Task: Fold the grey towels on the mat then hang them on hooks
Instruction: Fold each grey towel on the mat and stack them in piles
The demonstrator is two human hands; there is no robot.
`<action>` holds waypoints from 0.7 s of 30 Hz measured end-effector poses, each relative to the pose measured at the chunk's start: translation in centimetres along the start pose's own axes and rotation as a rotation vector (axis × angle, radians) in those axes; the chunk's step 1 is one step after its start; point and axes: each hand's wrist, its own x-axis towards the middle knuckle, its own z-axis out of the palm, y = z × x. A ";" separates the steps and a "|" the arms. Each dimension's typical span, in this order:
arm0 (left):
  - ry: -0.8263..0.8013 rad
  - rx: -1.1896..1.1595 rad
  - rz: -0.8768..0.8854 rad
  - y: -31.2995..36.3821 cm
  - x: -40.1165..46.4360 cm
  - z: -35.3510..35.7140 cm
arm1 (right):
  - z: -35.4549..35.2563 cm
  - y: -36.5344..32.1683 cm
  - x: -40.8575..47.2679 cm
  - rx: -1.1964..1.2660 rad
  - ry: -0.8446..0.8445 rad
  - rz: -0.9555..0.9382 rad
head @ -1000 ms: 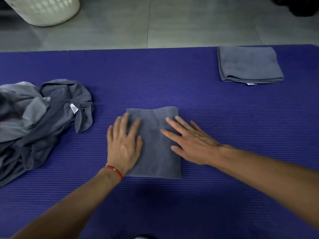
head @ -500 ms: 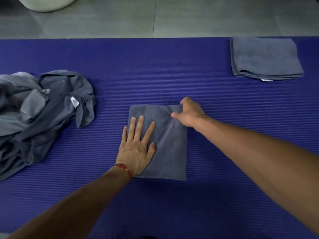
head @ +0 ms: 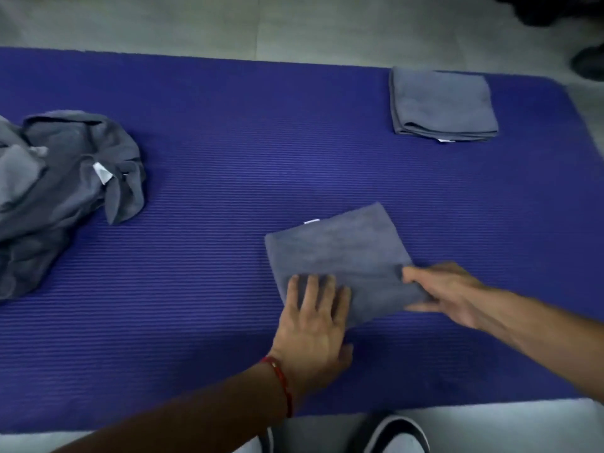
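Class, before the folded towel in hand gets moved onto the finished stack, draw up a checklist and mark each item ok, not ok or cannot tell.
1. Right hand has a grip on the folded towel edge: ok.
2. Left hand steadies its near corner, fingers flat: ok.
3. Fold square and tidy: cannot tell, the towel lies skewed.
4. Finished stack lies neat on the mat: ok.
5. Mat between towel and stack is bare: ok.
6. Unfolded pile lies apart, at the left: ok.
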 end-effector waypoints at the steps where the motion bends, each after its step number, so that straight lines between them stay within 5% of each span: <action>1: -0.038 0.046 0.030 0.5 -0.7 0.6 | -0.9 1.9 -1.0 0.034 -0.030 0.045; 4: -0.040 0.094 0.076 0.1 -1.5 1.4 | -2.0 6.2 -3.2 -0.125 -0.032 -0.032; 7: -0.064 0.156 0.149 -0.9 -1.6 1.7 | -2.1 7.2 -4.4 -0.944 0.156 -0.579; 10: -0.206 0.167 0.169 -1.3 -0.5 0.5 | -0.4 6.3 -4.6 -1.371 0.109 -1.059; 14: -0.259 -0.026 0.238 -1.9 1.0 -4.1 | 1.7 4.4 -3.6 -1.569 -0.024 -1.099; 17: -0.467 -0.183 0.232 -3.7 1.0 -6.0 | 2.1 2.3 -4.6 -1.452 -0.176 -1.008; 21: -0.451 -0.418 0.068 -6.1 -1.3 -5.5 | 2.3 0.4 -5.0 -1.305 -0.342 -0.811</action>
